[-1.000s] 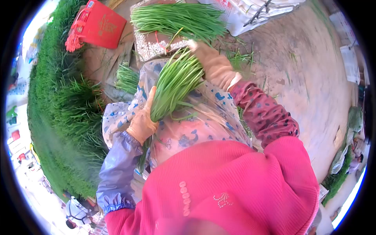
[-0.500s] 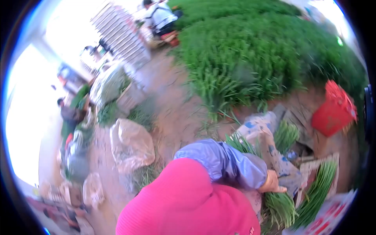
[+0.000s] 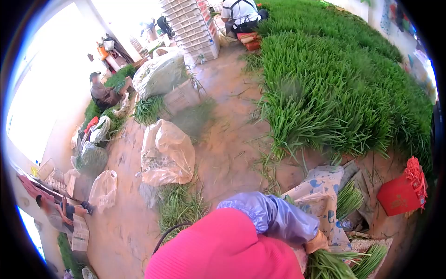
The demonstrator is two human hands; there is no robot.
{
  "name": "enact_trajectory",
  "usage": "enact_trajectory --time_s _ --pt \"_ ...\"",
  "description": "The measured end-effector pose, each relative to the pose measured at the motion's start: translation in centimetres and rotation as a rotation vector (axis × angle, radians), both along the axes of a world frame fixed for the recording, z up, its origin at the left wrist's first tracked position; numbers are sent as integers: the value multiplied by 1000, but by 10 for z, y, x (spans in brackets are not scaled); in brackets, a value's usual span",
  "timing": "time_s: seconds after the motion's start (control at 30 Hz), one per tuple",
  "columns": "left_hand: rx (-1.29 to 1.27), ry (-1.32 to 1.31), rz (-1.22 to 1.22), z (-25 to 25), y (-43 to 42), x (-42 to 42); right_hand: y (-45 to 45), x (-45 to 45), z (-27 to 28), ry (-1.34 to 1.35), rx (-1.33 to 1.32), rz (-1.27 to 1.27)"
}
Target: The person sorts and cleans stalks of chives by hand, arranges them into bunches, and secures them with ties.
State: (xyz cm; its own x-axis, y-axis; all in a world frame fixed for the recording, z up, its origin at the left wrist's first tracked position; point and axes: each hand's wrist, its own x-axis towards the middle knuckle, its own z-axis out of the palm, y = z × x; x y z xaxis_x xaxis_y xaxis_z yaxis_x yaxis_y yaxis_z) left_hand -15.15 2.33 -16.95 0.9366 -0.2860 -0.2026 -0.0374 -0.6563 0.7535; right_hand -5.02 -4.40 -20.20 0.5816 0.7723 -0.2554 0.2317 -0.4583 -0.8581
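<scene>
My left hand (image 3: 318,242) reaches to the right at the lower edge, below a shiny blue oversleeve (image 3: 288,216) and a pink sleeve (image 3: 223,246). Its fingers curl down onto a bunch of long green chive-like stalks (image 3: 327,265) and appear closed on it; the fingertips are partly hidden. More green stalks (image 3: 371,260) lie on a pale woven tray (image 3: 385,244) just right of the hand. Patterned cloth (image 3: 320,190) covers my leg, with another green bundle (image 3: 349,201) beside it. My right hand is outside the view.
A broad mass of upright greens (image 3: 334,88) fills the upper right. A red bucket (image 3: 399,195) stands at right. Plastic bags (image 3: 167,153) and loose greens (image 3: 183,207) lie on the floor. Stacked crates (image 3: 193,28) rise behind. Other people (image 3: 103,90) sit farther off.
The view has swung, so the surroundings sit lower and farther right. My left hand appears lower in view, and the stalks by it now lie spread to the right.
</scene>
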Motion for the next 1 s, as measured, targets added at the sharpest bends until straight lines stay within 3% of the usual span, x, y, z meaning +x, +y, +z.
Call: enact_trajectory --time_s 0.07,0.3,0.57,0.7,0.87,0.97,1.0 --pt "-13 102 -36 6 -1 3 5 1 -1 1 -13 3" --pt "-240 48 3 -26 -3 9 15 4 -2 11 -48 -9" --pt "160 147 44 -16 -17 14 11 8 3 3 -64 -30" --pt "177 134 46 -8 -13 6 5 7 8 -1 -55 -41" --pt "-11 -81 168 -1 -14 -2 -13 10 20 -19 -46 -73" --pt "30 47 48 13 -5 1 -34 19 28 -36 -47 -107" --pt "-49 31 90 -4 -9 7 -46 23 33 -51 -47 -121"
